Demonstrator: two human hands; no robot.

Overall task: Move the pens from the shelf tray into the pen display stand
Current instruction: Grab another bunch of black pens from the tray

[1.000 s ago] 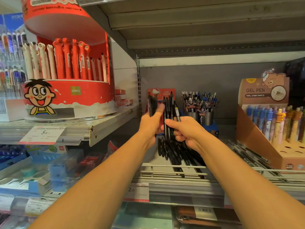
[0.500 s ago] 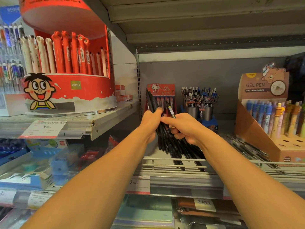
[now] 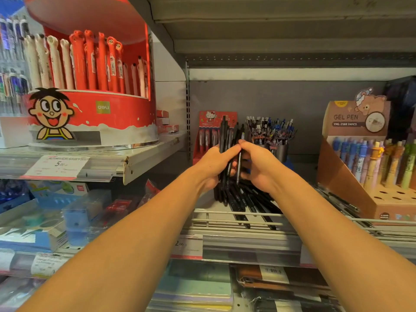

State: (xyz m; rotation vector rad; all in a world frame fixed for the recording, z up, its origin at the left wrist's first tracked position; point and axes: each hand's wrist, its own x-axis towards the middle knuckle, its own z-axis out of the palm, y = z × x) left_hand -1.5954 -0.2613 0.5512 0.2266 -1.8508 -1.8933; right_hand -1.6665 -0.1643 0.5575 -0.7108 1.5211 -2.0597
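Head view: your left hand (image 3: 212, 164) has its grip curled round a bundle of black pens (image 3: 227, 140), held upright above the shelf tray (image 3: 236, 218). Your right hand (image 3: 258, 164) pinches one pen of the bundle with thumb and fingertips. More black pens (image 3: 249, 201) lie loose in the tray, directly below the bundle.

Handling: the pens look light, stiff and smooth, so a loose bundle will probably fan out or slip. Hold it at mid-barrel and keep the tips level.

Surroundings, relative to the tray: a red card pen stand (image 3: 206, 137) and metal cups of pens (image 3: 273, 140) stand behind it; a brown gel pen display stand (image 3: 360, 174) with open holes stands to its right. The tray's wire front rail (image 3: 225, 213) stands between the loose pens and you; lift over it.
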